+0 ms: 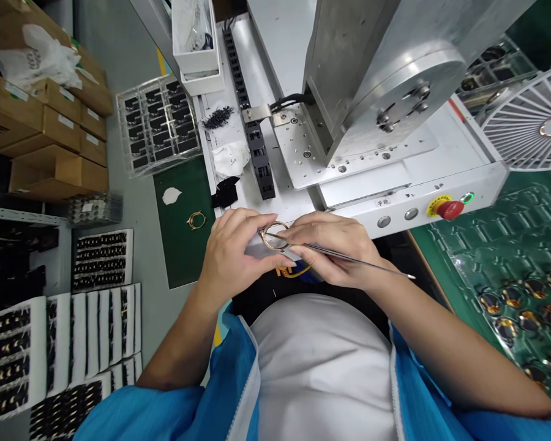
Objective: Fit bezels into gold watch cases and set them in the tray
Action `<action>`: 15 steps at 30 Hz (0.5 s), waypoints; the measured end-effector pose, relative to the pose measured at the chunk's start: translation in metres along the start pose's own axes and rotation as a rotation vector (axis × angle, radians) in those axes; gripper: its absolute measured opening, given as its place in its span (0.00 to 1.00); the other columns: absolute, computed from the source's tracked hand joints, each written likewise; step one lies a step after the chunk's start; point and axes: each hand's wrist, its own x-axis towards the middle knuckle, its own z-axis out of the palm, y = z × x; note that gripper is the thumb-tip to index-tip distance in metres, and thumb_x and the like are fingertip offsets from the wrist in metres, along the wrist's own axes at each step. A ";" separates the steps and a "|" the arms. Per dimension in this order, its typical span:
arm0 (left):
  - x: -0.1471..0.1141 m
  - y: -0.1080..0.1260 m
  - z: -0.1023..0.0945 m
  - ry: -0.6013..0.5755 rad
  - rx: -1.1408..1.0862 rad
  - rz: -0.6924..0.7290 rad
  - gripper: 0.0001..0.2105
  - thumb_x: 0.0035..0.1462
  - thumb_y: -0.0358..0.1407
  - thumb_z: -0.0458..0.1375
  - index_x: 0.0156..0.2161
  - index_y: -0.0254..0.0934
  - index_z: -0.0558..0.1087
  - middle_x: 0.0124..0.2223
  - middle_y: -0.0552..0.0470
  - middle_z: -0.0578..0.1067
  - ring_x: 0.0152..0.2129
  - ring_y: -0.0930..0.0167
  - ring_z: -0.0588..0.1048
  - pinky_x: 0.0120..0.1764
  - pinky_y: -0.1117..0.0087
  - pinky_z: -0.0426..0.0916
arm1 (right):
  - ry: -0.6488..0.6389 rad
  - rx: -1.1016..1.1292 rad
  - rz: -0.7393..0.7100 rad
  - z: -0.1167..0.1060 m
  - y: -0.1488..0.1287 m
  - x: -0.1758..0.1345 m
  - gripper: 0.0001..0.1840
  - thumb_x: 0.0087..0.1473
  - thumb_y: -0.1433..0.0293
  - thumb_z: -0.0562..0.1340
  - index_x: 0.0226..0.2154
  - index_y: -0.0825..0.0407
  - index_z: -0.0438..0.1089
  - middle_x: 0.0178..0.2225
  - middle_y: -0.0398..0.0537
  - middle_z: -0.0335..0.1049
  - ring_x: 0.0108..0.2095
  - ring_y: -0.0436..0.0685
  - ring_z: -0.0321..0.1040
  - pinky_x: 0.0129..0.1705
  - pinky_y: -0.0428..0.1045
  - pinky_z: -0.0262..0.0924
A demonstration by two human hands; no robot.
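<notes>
Between my two hands, in front of the machine's edge, is a gold-rimmed watch case ring (pixel 283 247). My left hand (pixel 234 254) grips it by its left side with thumb and fingers. My right hand (pixel 333 248) pinches a thin metal pick (pixel 362 260), one tip of which reaches into the ring while the other end points down to the right. The right fingertips are at the ring's right edge. A second gold ring (pixel 196 220) lies on the green mat (pixel 179 263) to the left, near a white scrap (pixel 171 196).
Ahead stands a metal machine (pixel 367 92) with a red stop button (pixel 450 209). Small black parts (pixel 218 117) and a crumpled white tissue (pixel 231 159) lie on its left side. Clear trays (pixel 158 122) stand left, others (pixel 523 239) right, below a white fan (pixel 528 116).
</notes>
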 end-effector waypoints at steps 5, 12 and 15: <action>0.008 -0.011 -0.007 -0.049 -0.118 0.078 0.24 0.55 0.51 0.70 0.52 0.41 0.79 0.47 0.45 0.81 0.44 0.61 0.79 0.46 0.59 0.72 | -0.011 0.014 0.038 -0.004 0.001 0.003 0.06 0.64 0.75 0.63 0.42 0.53 0.76 0.39 0.53 0.81 0.44 0.59 0.79 0.47 0.53 0.76; 0.007 -0.010 0.001 0.020 -0.137 0.077 0.20 0.55 0.48 0.71 0.50 0.42 0.80 0.46 0.47 0.84 0.43 0.62 0.81 0.47 0.60 0.73 | -0.006 0.009 0.044 -0.001 -0.005 0.004 0.04 0.64 0.75 0.63 0.41 0.54 0.75 0.39 0.54 0.82 0.44 0.59 0.80 0.49 0.53 0.76; 0.006 -0.010 0.001 0.016 -0.107 0.043 0.21 0.55 0.47 0.71 0.51 0.41 0.79 0.48 0.47 0.83 0.44 0.61 0.81 0.48 0.60 0.73 | -0.037 0.009 0.054 0.000 -0.012 0.004 0.04 0.65 0.76 0.62 0.41 0.54 0.74 0.40 0.54 0.82 0.44 0.59 0.81 0.51 0.53 0.76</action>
